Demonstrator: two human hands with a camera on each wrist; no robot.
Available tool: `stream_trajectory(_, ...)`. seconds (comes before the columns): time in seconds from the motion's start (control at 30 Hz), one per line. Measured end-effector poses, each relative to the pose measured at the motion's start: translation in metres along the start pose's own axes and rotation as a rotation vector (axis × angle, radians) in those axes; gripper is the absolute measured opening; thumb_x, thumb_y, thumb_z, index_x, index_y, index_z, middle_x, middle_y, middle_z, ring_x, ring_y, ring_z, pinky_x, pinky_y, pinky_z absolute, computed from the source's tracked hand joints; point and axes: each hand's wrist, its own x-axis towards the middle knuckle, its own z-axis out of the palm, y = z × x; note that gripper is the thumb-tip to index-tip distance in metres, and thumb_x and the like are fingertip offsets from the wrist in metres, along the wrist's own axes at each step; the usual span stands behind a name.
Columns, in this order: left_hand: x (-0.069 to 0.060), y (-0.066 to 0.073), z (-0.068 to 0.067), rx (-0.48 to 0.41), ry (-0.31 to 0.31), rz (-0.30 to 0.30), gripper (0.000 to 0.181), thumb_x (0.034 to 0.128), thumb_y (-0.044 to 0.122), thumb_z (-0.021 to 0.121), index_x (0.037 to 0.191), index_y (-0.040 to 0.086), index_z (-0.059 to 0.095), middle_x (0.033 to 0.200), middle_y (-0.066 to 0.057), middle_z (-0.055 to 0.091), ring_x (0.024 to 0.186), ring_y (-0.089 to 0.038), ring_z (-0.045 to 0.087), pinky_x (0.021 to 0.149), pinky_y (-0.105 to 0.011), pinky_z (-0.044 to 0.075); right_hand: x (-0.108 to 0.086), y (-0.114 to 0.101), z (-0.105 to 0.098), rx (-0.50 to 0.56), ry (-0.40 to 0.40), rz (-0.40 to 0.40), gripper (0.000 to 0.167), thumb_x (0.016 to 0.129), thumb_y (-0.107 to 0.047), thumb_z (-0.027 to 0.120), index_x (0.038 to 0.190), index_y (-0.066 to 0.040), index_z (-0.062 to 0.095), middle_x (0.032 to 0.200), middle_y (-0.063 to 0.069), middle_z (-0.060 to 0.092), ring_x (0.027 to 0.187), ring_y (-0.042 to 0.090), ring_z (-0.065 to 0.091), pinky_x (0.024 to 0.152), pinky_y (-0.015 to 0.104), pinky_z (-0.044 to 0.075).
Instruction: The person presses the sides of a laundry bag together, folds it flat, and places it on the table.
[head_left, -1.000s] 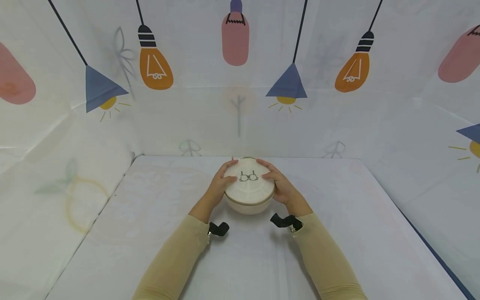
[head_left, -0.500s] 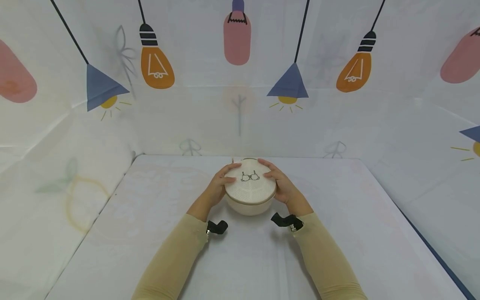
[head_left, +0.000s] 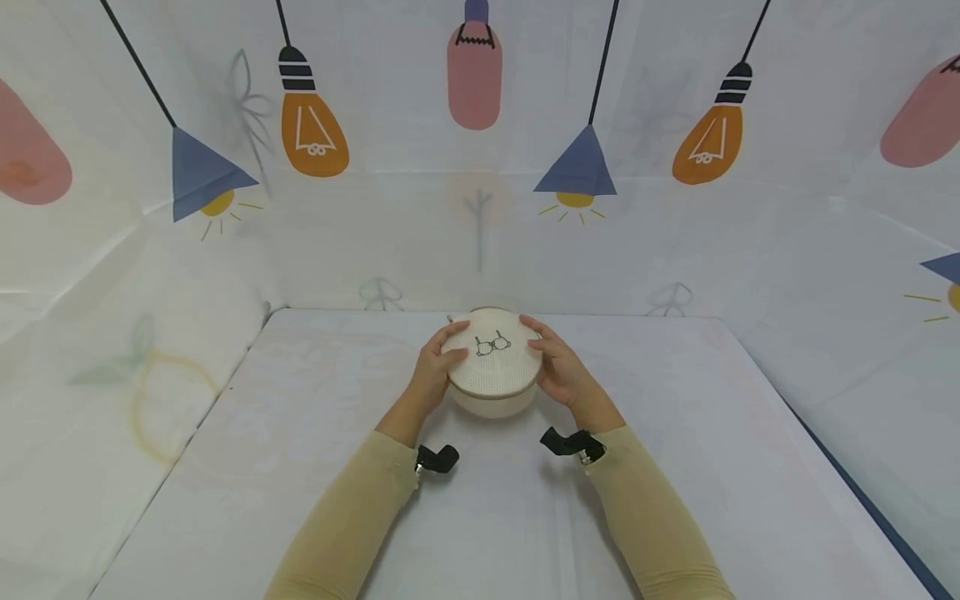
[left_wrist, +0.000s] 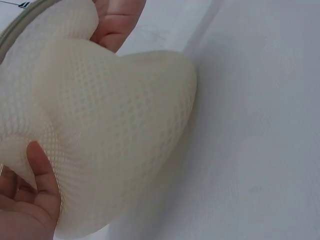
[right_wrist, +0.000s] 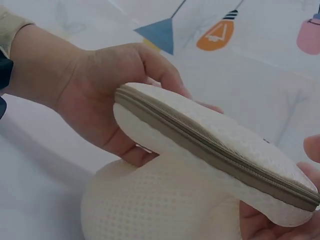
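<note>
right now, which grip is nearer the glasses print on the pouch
Left. The left grip holds the left side of the pouch, its thumb close beside the glasses print; the right grip holds the other side, with a wider gap.

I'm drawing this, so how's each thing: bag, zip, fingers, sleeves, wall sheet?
Mesh bag: held, bulging underneath; inside hidden
Zip: looks closed where it shows
Left fingers: gripping the bag
Right fingers: gripping the bag
Sleeves: down, not rolled up
Wall sheet: creased

Mesh bag: cream, bulging.
Edging: grey-brown, upper left.
Left hand: gripping mesh, lower left.
Right hand: behind bag, partly visible.
Table: white.
</note>
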Motion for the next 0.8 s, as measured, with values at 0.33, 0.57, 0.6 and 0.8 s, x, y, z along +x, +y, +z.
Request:
stream_trajectory(0.33,-0.001,0.002,0.005,-0.017,0.082,0.064,0.058,0.0914,-0.008,0.053,0.147,0.004,0.046,0.162,-0.006,0.029,0.147,-0.022,0.031,0.117,-0.030,0.029,-0.001,0.000,0.008,-0.123,0.088,-0.022,0.056,0.103,-0.005,0.042,0.157,-0.013,0.030,0.163,0.005,0.026,0.123,0.013,0.049,0.085,0.024,0.049)
stream_trajectory(0.57,-0.002,0.005,0.008,-0.042,0.134,0.122,0.060,0.0895,-0.012,0.051,0.147,0.001,0.044,0.163,-0.009,0.025,0.149,-0.023,0.025,0.118,-0.030,0.027,-0.002,-0.001,0.013,-0.358,0.158,0.018,0.055,0.105,-0.012,0.046,0.157,-0.022,0.033,0.165,0.008,0.021,0.135,0.029,0.039,0.094,0.044,0.047)
stream_trajectory(0.6,-0.002,0.006,0.009,-0.049,0.142,0.130,0.060,0.0893,-0.013,0.051,0.147,0.000,0.044,0.163,-0.009,0.024,0.150,-0.023,0.024,0.118,-0.030,0.028,-0.003,-0.001,0.014,-0.397,0.154,0.026,0.055,0.106,-0.014,0.046,0.157,-0.024,0.032,0.165,0.008,0.019,0.138,0.031,0.037,0.096,0.048,0.047)
stream_trajectory(0.8,-0.001,0.005,0.009,-0.070,0.165,0.157,0.060,0.0890,-0.016,0.048,0.147,-0.004,0.042,0.165,-0.011,0.019,0.151,-0.025,0.020,0.116,-0.031,0.030,-0.004,0.001,0.016,-0.523,0.097,0.052,0.059,0.107,-0.019,0.047,0.159,-0.030,0.023,0.168,0.007,0.008,0.144,0.038,0.030,0.087,0.056,0.055)
